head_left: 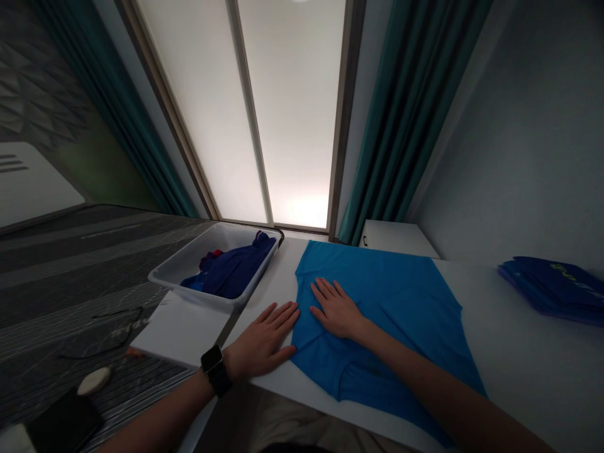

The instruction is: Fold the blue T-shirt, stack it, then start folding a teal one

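A bright blue shirt (406, 302) lies spread out on the white table (528, 365), with some wrinkles and its near edge hanging over the front of the table. My right hand (337, 308) rests on the left part of the cloth, fingers stretched out and palm down. Beside it, my left hand (267, 340) lies flat on the tabletop, its fingertips and thumb touching the shirt's left edge. On my left wrist sits a dark watch (215, 370). Neither hand grips anything.
A translucent plastic bin (165, 275) with dark blue clothes (236, 267) stands to the left. Folded dark blue clothes (554, 286) are stacked at the right. Beyond the table are a white cabinet (399, 234), a teal curtain (401, 126) and a frosted glass door (292, 113).
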Demonstrator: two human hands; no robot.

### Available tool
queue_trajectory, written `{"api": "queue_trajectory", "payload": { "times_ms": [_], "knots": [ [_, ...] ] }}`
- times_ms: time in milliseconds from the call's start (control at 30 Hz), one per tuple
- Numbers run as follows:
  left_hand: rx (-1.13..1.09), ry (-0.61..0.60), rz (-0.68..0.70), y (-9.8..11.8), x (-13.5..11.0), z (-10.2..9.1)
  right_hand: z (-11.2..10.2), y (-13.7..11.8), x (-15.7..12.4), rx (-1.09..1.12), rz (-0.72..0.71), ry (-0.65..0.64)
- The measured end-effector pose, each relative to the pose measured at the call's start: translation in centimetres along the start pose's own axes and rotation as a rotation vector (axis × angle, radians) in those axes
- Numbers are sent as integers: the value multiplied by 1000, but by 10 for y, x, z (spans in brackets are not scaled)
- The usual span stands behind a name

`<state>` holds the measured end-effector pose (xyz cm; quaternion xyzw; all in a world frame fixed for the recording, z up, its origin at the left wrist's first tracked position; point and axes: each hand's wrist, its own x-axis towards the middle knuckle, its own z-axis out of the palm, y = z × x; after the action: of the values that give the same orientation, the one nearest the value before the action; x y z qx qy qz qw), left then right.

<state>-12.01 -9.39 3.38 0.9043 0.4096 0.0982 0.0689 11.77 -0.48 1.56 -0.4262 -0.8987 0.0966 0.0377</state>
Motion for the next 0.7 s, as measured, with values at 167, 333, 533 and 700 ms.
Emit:
{"api": "queue_trajectory", "payload": {
  "times_ms": [167,333,533,700],
  "knots": [
    [-50,64,-113,-3,11,8,-5,-5,0,-7,30,-10],
    [-10,23,-109,2,26,17,-10,-20,-11,-1,24,-19],
    [72,-67,-34,-1,20,10,-5,-31,-26,59,28,-85],
    [87,-113,-19,-6,15,6,0,-28,-27,75,8,-87]
  ]
}}
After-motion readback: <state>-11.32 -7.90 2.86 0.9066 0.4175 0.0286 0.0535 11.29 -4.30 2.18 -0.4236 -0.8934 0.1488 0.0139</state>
